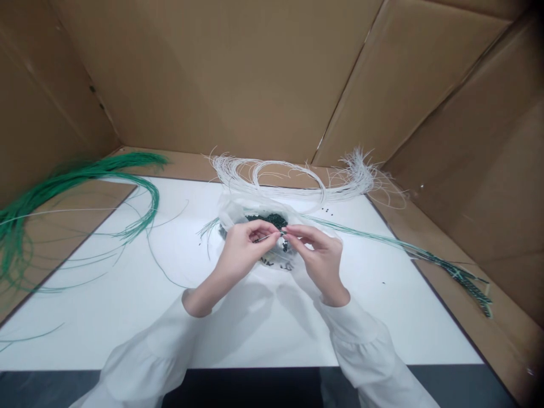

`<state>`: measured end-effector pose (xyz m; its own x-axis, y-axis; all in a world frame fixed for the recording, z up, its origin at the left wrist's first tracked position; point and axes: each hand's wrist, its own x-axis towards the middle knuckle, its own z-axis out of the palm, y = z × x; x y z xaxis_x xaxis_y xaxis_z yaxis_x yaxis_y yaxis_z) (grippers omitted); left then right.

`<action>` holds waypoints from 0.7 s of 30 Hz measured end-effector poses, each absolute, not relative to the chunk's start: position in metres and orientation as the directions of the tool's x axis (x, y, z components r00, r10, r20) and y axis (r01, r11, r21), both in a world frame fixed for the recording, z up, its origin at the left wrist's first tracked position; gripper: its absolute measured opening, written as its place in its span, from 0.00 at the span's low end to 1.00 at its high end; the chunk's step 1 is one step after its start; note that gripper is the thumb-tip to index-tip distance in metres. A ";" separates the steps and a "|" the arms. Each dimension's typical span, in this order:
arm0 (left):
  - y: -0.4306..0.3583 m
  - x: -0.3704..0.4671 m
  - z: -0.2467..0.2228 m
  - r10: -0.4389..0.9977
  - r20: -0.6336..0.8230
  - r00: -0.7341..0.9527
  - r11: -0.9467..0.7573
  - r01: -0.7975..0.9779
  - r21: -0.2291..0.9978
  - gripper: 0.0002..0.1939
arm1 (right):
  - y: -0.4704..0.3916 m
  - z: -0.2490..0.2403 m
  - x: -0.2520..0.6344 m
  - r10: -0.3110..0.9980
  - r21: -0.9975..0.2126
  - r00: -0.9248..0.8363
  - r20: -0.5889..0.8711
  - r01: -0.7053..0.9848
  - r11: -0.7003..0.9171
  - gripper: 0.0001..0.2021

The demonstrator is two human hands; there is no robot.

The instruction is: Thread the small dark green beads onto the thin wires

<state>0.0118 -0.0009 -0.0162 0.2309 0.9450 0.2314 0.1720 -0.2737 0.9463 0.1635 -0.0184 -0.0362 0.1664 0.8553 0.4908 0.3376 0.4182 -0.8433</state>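
Observation:
Over an open clear plastic bag [232, 209], my two hands meet fingertip to fingertip. My left hand [242, 246] is closed in a pinch on a thin pale strand [266, 237]. Closed at the fingertips too, my right hand [321, 255] pinches a small dark piece [282, 233] at the strand's end; its exact shape is too small to make out. Small dark bead-like pieces [274, 219] fill the bag beneath, partly hidden by my hands. Dark lettering shows on the bag's near side.
A large bundle of green strands [80, 178] lies at the left. Coiled white strands [340, 192] are at the back. Green strands with dark pieces on their ends [463, 277] reach over the right edge of the white table [140, 317]. Cardboard walls [229, 73] surround it.

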 end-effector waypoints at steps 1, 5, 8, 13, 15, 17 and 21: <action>-0.001 0.012 -0.016 0.947 0.235 0.218 -0.276 0.179 0.944 0.06 | -0.018 -0.037 0.163 0.864 -0.860 0.178 0.470 0.312 0.404 0.05; -0.003 0.014 -0.018 0.947 0.277 0.164 -0.310 0.241 0.920 0.05 | -0.018 -0.039 0.160 0.903 -0.926 0.215 0.371 0.159 0.343 0.07; -0.004 0.014 -0.019 0.937 0.320 0.140 -0.348 0.297 0.889 0.04 | -0.019 -0.034 0.158 0.929 -0.957 0.230 0.288 0.036 0.288 0.08; -0.006 0.015 -0.019 0.903 0.405 0.142 -0.429 0.332 0.840 0.03 | -0.017 -0.033 0.158 0.963 -0.970 0.204 0.175 -0.131 0.204 0.10; -0.007 0.016 -0.018 0.888 0.436 0.145 -0.458 0.338 0.822 0.03 | -0.015 -0.035 0.159 0.974 -0.966 0.175 0.141 -0.191 0.174 0.10; -0.007 0.016 -0.017 0.879 0.455 0.144 -0.476 0.341 0.810 0.03 | -0.014 -0.037 0.159 0.984 -0.957 0.145 0.107 -0.253 0.141 0.10; -0.008 0.017 -0.018 0.888 0.439 0.140 -0.460 0.316 0.830 0.04 | -0.015 -0.037 0.158 0.992 -0.930 0.110 0.066 -0.354 0.101 0.09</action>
<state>0.0170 -0.0078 -0.0183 0.1405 0.8877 0.4386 0.3156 -0.4600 0.8299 0.1576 -0.0149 -0.0372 0.1099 0.9918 0.0656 -0.3543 0.1008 -0.9297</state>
